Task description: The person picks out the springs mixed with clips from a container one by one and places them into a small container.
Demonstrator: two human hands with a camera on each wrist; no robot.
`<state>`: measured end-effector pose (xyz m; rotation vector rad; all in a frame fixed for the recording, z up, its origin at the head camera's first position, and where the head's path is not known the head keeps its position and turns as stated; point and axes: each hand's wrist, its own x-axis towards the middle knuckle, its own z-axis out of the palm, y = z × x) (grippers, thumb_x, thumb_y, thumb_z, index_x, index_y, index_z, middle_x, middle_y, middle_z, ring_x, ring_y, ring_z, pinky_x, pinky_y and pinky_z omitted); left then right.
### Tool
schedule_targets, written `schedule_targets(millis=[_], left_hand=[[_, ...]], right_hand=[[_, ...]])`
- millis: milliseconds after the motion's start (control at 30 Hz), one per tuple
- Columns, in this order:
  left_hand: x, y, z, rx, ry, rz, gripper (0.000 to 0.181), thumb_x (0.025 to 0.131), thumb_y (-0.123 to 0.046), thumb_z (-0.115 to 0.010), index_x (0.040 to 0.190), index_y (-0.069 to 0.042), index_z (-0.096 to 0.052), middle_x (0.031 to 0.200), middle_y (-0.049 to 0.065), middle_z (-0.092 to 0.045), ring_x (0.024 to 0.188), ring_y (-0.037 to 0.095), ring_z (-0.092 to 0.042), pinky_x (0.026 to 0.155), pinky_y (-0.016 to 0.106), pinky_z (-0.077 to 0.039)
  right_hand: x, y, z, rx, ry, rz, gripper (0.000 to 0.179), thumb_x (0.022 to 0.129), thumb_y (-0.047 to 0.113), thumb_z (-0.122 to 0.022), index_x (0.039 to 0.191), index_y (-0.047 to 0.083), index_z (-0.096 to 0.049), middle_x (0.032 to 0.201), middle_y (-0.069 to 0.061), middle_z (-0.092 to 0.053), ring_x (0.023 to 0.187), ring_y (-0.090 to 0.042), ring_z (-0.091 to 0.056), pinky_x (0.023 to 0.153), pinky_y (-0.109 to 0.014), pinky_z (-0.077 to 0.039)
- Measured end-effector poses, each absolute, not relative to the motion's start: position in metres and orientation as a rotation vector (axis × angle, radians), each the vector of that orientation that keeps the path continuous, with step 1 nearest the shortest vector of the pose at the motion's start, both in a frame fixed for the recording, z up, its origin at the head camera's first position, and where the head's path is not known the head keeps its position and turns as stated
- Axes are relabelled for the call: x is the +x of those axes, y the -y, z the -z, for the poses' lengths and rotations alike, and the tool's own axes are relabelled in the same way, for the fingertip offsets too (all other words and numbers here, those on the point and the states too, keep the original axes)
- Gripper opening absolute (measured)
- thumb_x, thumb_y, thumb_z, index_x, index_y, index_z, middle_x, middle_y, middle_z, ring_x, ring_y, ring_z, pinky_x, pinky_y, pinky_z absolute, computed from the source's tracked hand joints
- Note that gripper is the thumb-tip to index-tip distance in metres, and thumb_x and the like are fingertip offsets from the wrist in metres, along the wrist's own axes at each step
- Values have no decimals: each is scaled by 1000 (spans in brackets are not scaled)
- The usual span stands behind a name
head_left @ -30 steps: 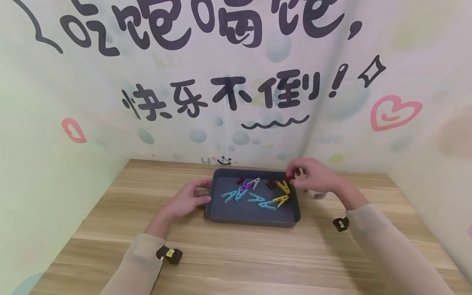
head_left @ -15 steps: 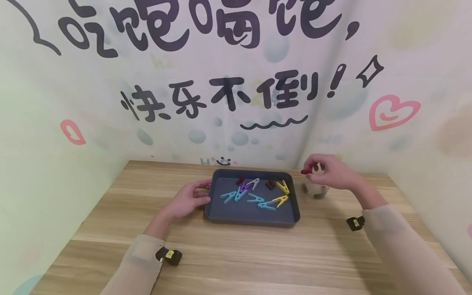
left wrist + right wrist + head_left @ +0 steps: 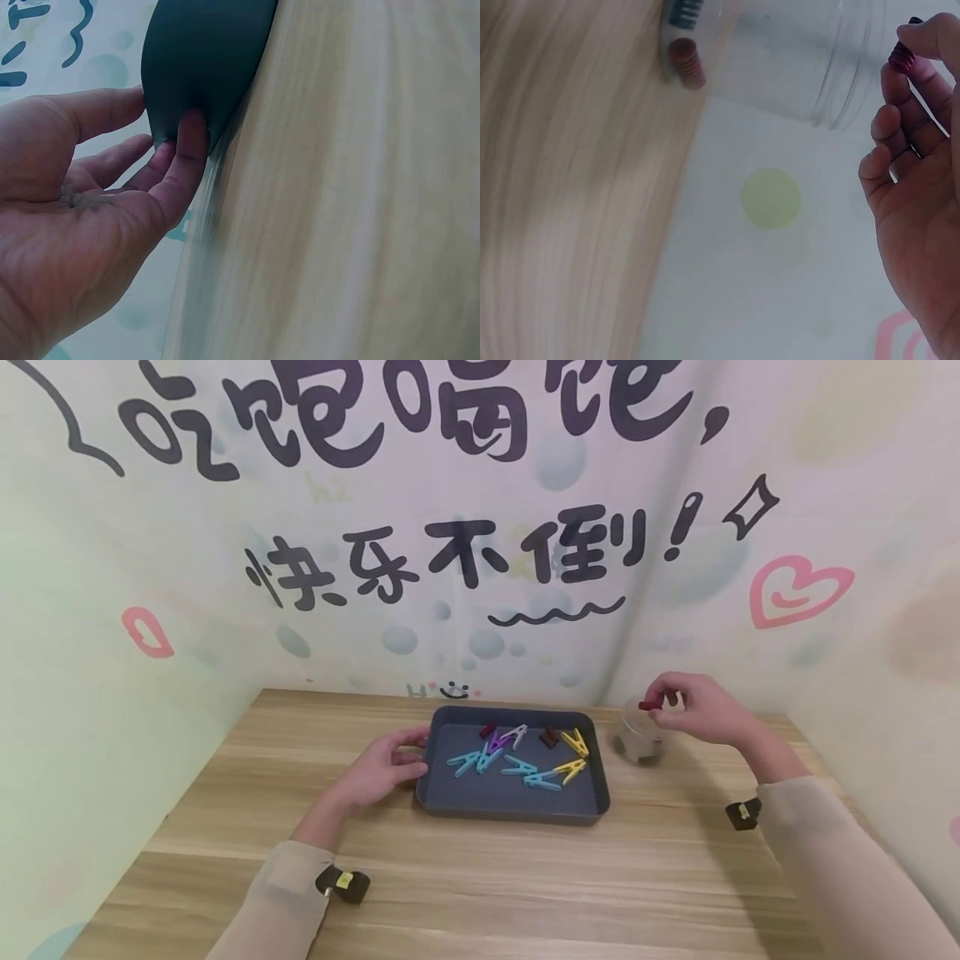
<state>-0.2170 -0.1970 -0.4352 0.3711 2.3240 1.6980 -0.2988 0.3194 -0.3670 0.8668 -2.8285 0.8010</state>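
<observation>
Thumb and fingertips of my right hand pinch a small dark red ribbed cylinder. It is just above the mouth of a clear jar. Through the jar wall in the right wrist view, a dark green ribbed piece and a reddish-brown ribbed piece show at the bottom. My left hand touches the left end of the dark grey tray with loosely bent fingers. In the tray lie light blue clothespins, yellow clothespins, a purple clothespin and a white clothespin.
Also in the tray are a dark red piece and brown pieces. Tray and jar stand on a wooden table, close to a printed backdrop along the table's far edge.
My right hand has moved right, from over the tray's right rim to the jar mouth, carrying the dark red ribbed cylinder. My left hand has stayed at the tray's left end.
</observation>
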Motion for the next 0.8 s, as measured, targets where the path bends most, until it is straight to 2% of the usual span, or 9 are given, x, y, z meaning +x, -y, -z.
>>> schedule_targets(millis=[267, 400, 533, 667, 800], left_hand=[[-218, 198, 437, 368, -2327, -1694, 60, 103, 3, -63, 158, 8, -39, 152, 30, -48, 131, 45, -60, 103, 44, -58], [-217, 198, 436, 368, -2322, -1697, 60, 103, 4, -62, 158, 9, -38, 152, 30, -48, 131, 46, -60, 103, 43, -58], [-216, 197, 435, 363, -2325, -1694, 60, 103, 4, -63, 158, 8, -39, 152, 30, -48, 131, 45, -60, 103, 44, -58], [-215, 197, 435, 362, -2335, -1687, 60, 103, 3, -63, 158, 8, -39, 152, 30, -48, 131, 45, -60, 103, 44, -58], [-215, 197, 434, 360, -2337, -1685, 60, 104, 3, -62, 159, 8, -39, 153, 30, -47, 131, 46, -59, 104, 45, -57]], right_hand=[[-303, -324, 374, 834, 2843, -758, 14, 90, 5, -77, 101, 13, -75, 90, 4, -66, 86, -21, -54, 71, -29, -48], [-305, -323, 376, 812, 2866, -751, 17, 91, 8, -79, 108, 12, -75, 94, 1, -67, 89, -22, -54, 72, -32, -49], [-305, -324, 379, 808, 2852, -764, 36, 92, 21, -83, 124, 7, -72, 107, -6, -67, 98, -26, -55, 79, -42, -51], [-306, -325, 381, 801, 2842, -808, 60, 92, 33, -85, 140, 3, -64, 130, -16, -65, 116, -32, -56, 90, -53, -49], [-305, -326, 382, 791, 2847, -853, 70, 92, 37, -85, 147, 2, -58, 144, -18, -59, 126, -35, -53, 96, -57, -47]])
